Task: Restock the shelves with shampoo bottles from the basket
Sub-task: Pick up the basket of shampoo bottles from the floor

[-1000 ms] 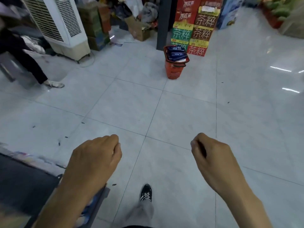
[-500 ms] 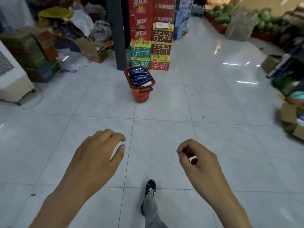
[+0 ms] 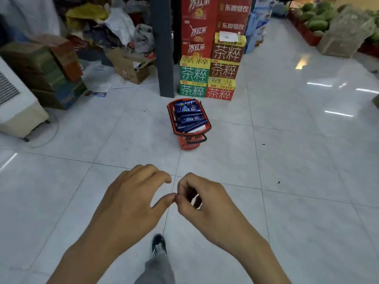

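Observation:
An orange shopping basket [image 3: 189, 142] stands on the tiled floor ahead of me, in the middle of the view. Several dark blue shampoo bottles [image 3: 187, 114] lie stacked inside it, and its black handle hangs down the near side. My left hand [image 3: 131, 199] and my right hand [image 3: 202, 201] are held low in front of me, well short of the basket. The two thumb tips touch. The left fingers are loosely bent; the right fingers are curled in. Neither hand holds anything. No shelf is in view.
Stacked drink cartons [image 3: 213, 58] and a dark pillar [image 3: 162, 46] stand just behind the basket. Cardboard boxes and bags [image 3: 61, 62] pile up at the left, beside a white cooler [image 3: 14, 103]. Produce crates [image 3: 315, 23] sit far right. My shoe [image 3: 159, 244] is below.
I have walked towards the basket, which now looks larger and centred. My hands have come together until the thumbs touch.

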Action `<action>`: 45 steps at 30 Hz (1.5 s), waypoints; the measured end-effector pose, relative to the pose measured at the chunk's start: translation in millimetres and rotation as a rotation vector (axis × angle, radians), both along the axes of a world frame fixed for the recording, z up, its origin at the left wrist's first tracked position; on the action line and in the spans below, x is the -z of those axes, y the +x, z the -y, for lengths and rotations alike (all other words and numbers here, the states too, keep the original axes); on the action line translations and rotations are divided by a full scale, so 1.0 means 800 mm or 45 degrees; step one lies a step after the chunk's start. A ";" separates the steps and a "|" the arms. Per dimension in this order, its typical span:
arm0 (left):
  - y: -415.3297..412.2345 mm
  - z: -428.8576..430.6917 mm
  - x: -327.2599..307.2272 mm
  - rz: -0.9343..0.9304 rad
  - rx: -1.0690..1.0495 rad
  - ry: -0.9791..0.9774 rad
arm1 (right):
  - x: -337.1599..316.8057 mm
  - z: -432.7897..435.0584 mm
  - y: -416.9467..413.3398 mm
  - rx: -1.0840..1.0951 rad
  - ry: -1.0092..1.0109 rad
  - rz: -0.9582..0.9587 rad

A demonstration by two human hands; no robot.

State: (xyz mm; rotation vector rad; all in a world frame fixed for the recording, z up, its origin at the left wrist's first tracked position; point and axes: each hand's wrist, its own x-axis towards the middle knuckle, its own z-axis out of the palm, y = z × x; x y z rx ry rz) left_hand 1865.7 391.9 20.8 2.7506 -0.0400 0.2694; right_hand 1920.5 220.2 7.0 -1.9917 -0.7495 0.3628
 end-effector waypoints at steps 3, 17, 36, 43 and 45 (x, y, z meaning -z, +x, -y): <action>0.097 -0.038 0.017 -0.013 -0.017 0.031 | 0.015 -0.036 0.100 -0.061 -0.054 0.012; 0.571 -0.223 0.064 -0.198 0.142 0.132 | 0.075 -0.130 0.502 0.537 -0.455 -0.065; 1.136 -0.424 0.260 -0.756 0.238 0.026 | 0.267 -0.315 0.931 1.173 -0.129 -1.062; 1.340 -0.412 0.423 -0.963 0.386 -0.006 | 0.393 -0.361 1.026 1.910 0.011 -1.385; 1.385 -0.404 0.465 -1.018 0.402 0.038 | 0.433 -0.371 1.046 2.061 0.082 -1.472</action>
